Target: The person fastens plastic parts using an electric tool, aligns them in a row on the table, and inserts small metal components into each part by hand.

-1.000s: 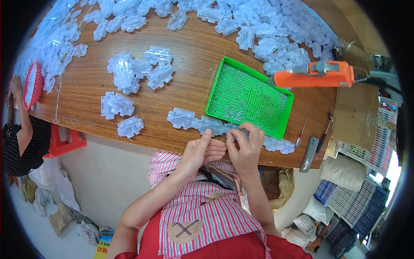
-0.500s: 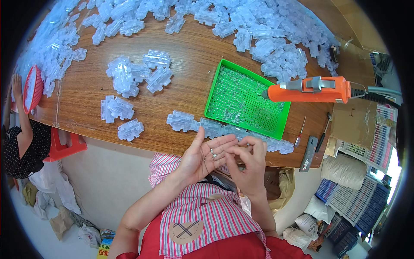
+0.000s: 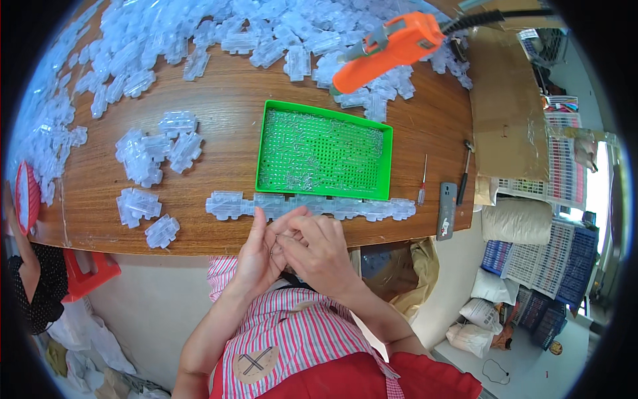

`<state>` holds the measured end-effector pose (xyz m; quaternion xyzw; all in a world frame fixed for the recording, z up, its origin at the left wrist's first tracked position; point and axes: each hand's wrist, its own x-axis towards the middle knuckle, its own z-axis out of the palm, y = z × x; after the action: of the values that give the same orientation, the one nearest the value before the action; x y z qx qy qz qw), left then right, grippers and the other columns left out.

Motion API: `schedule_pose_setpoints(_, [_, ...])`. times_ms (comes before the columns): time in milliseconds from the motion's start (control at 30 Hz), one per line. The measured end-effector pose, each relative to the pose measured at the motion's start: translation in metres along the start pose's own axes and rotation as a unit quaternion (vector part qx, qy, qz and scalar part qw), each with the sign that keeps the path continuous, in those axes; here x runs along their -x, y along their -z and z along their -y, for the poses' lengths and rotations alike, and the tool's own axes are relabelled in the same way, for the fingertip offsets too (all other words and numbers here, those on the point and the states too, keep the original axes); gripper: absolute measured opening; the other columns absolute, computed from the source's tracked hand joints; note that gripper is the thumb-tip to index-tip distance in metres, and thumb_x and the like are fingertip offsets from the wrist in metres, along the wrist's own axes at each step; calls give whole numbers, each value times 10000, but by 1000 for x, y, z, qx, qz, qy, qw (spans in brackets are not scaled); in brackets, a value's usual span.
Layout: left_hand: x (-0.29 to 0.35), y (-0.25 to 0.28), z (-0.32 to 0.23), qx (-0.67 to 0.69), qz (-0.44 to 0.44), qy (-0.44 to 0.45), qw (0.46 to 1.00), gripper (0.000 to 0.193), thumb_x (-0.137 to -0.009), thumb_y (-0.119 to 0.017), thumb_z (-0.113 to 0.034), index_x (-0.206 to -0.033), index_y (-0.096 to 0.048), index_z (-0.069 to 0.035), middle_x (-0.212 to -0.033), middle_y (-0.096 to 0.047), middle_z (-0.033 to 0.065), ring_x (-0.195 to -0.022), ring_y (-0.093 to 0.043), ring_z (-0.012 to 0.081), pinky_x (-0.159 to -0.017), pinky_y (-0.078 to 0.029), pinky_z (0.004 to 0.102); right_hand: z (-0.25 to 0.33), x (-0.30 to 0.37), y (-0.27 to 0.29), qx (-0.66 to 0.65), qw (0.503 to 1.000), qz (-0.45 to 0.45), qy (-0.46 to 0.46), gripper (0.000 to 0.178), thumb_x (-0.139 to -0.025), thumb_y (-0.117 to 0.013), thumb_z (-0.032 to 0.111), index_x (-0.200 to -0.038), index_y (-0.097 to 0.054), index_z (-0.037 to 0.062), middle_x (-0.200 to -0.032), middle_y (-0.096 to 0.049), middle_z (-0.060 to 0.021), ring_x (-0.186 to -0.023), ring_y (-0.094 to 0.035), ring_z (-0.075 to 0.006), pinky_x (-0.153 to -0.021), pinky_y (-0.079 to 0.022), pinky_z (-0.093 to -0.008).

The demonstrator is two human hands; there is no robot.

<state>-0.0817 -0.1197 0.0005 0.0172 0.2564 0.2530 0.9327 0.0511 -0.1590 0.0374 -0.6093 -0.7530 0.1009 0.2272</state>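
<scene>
Small thin metal piece (image 3: 282, 237) sits pinched between your hands at the wooden counter (image 3: 226, 113) edge; left hand (image 3: 262, 256) cups it, right hand (image 3: 319, 256) grips it with fingertips, just below the row of clear plastic parts (image 3: 312, 206) and green perforated tray (image 3: 323, 154).

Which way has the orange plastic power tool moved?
Yes: the orange tool shifted left from the green plastic tray's far right corner along its far edge.
</scene>
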Motion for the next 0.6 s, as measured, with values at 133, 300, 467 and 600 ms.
schedule_pose_setpoints(133, [-1, 3, 0, 65, 34, 4, 997, 714, -975, -209, -559, -1355, -381, 21, -1288, -521, 129, -1159, -541, 211, -973, -458, 325, -3, -5, 1, -79, 997, -12, -24, 181, -669, -704, 107, -836, -636, 111, -961, -552, -29, -826, -533, -222, -719, -375, -378])
schedule_pose_setpoints(300, [-2, 8, 6, 2, -136, -31, 990, 424, -998, -399, -355, -1089, -558, 28, -1022, -645, 137, -960, -631, 199, -860, -517, 318, -19, -5, -3, -181, 970, -93, -135, 142, -677, -711, 43, -790, -631, 72, -908, -539, -68, -805, -509, -243, -728, -411, -359])
schedule_pose_setpoints(467, [6, 17, 7, -7, -179, -23, 984, 412, -985, -441, -376, -1006, -583, 11, -946, -659, 117, -859, -659, 186, -784, -545, 287, -32, -17, -21, -118, 984, -85, -103, 157, -671, -720, 48, -809, -651, 79, -916, -521, -59, -777, -463, -228, -707, -383, -345])
schedule_pose_setpoints(600, [8, 11, 2, -18, -192, -27, 981, 447, -979, -446, -402, -1042, -582, 19, -971, -659, 119, -890, -656, 183, -806, -542, 286, -28, -19, -25, -104, 987, -69, -98, 161, -671, -720, 47, -810, -652, 92, -918, -521, -54, -771, -451, -226, -702, -375, -343])
